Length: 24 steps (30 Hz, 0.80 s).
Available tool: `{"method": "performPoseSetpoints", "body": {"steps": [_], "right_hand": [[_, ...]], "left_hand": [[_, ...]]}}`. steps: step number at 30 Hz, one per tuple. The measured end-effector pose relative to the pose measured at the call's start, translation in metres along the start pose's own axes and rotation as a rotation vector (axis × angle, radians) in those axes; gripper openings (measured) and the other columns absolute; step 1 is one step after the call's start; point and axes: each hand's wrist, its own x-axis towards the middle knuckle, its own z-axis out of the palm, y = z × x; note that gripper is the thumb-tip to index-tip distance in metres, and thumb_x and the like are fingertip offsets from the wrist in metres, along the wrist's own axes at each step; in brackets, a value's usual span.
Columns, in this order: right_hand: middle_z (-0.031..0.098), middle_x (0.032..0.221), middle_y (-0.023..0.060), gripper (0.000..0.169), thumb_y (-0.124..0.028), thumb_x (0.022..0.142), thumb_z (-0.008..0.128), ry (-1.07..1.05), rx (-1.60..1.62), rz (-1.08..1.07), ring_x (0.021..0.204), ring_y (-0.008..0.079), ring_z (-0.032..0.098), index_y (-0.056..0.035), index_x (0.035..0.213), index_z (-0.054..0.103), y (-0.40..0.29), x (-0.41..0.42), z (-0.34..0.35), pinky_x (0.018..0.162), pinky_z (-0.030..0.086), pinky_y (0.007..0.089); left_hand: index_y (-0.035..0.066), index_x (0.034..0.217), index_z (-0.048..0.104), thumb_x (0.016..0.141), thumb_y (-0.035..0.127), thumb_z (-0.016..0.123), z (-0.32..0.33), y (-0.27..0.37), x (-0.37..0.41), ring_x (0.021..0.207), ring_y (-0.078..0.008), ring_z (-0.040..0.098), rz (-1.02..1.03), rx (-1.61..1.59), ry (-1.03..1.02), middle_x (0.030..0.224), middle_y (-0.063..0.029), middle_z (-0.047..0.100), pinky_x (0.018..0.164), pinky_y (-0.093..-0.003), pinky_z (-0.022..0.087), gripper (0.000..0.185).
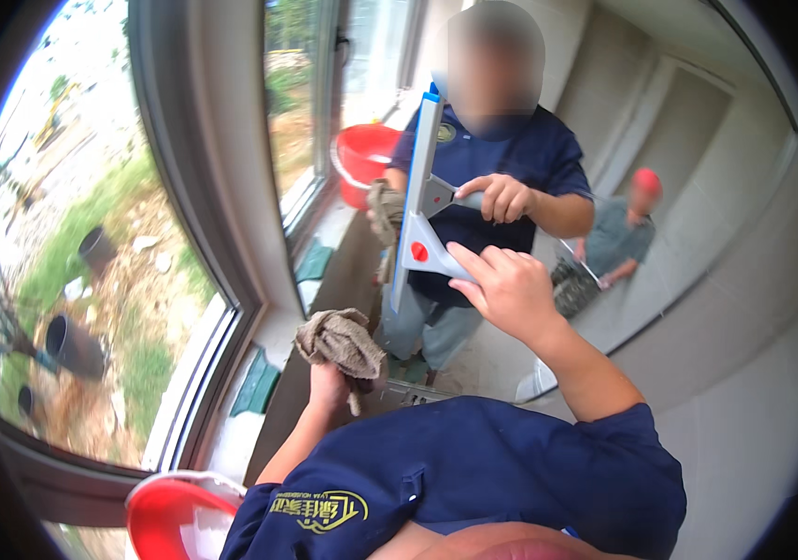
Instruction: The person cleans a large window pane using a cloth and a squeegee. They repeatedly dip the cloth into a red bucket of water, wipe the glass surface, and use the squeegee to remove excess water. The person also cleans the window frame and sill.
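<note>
My right hand [511, 290] grips the handle of a window squeegee [434, 253], a grey-white tool with a red button and a blue-edged blade. Its blade stands nearly upright at the surface of a large wall mirror [714, 161], close against its own reflection; whether it touches cannot be made out. Lower left, my left hand [329, 385] holds a bunched brown cloth [341, 343], with one end hanging down. The cloth partly covers that hand's fingers. In the mirror appear my dark blue shirt, both hands, the tool and the cloth.
A red bucket [160, 521] with a pale rim stands at the lower left by the window frame [192, 231]. A green object [255, 383] lies on the sill. The mirror also reflects the bucket and another person in a red cap holding a stick-like thing.
</note>
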Motion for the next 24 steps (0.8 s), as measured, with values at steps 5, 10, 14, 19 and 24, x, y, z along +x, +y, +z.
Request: {"method": "performPoseSetpoints", "body": {"steps": [5, 10, 14, 19, 24], "right_hand": [[0.054, 0.071, 0.0036, 0.04, -0.039, 0.083, 0.064, 0.088, 0.07, -0.121, 0.064, 0.0202, 0.06, -0.0164, 0.117, 0.062, -0.043, 0.078, 0.055, 0.057, 0.048, 0.0322], [0.057, 0.072, 0.0055, 0.038, -0.038, 0.086, 0.062, 0.09, 0.094, -0.145, 0.065, 0.0222, 0.061, -0.0148, 0.116, 0.061, -0.07, 0.121, 0.095, 0.056, 0.049, 0.0341], [0.058, 0.074, 0.0071, 0.037, -0.036, 0.087, 0.061, 0.044, 0.061, -0.115, 0.065, 0.0239, 0.062, -0.0132, 0.116, 0.059, -0.076, 0.135, 0.105, 0.056, 0.05, 0.0355], [0.061, 0.071, 0.0097, 0.034, -0.035, 0.087, 0.061, -0.027, 0.11, -0.064, 0.063, 0.0269, 0.064, -0.0106, 0.111, 0.057, -0.082, 0.139, 0.115, 0.054, 0.051, 0.0375], [0.063, 0.064, 0.013, 0.029, -0.034, 0.087, 0.06, -0.173, 0.195, -0.06, 0.057, 0.0298, 0.065, -0.0063, 0.096, 0.055, -0.091, 0.153, 0.111, 0.049, 0.051, 0.0384]], "left_hand": [[0.006, 0.12, 0.052, 0.095, 0.025, 0.052, -0.033, 0.0, -0.001, 0.102, -0.0173, 0.057, 0.071, -0.074, 0.097, 0.112, -0.0065, 0.059, 0.089, -0.0329, 0.047, 0.032], [0.007, 0.122, 0.052, 0.094, 0.03, 0.054, -0.042, 0.012, 0.009, 0.103, -0.0169, 0.057, 0.141, -0.144, 0.15, 0.113, -0.0054, 0.058, 0.089, -0.0329, 0.047, 0.036], [0.008, 0.123, 0.051, 0.095, 0.037, 0.052, -0.05, 0.016, 0.017, 0.102, -0.0171, 0.058, 0.133, -0.189, 0.191, 0.111, -0.0051, 0.059, 0.088, -0.0331, 0.048, 0.04], [0.008, 0.123, 0.05, 0.096, 0.037, 0.051, -0.065, 0.01, 0.017, 0.103, -0.0183, 0.057, 0.151, -0.19, 0.191, 0.113, -0.006, 0.058, 0.087, -0.0331, 0.048, 0.04], [0.005, 0.117, 0.054, 0.095, 0.028, 0.052, -0.06, 0.008, 0.023, 0.095, -0.0178, 0.059, 0.171, -0.173, 0.269, 0.105, -0.0054, 0.06, 0.082, -0.0323, 0.049, 0.032]]}}
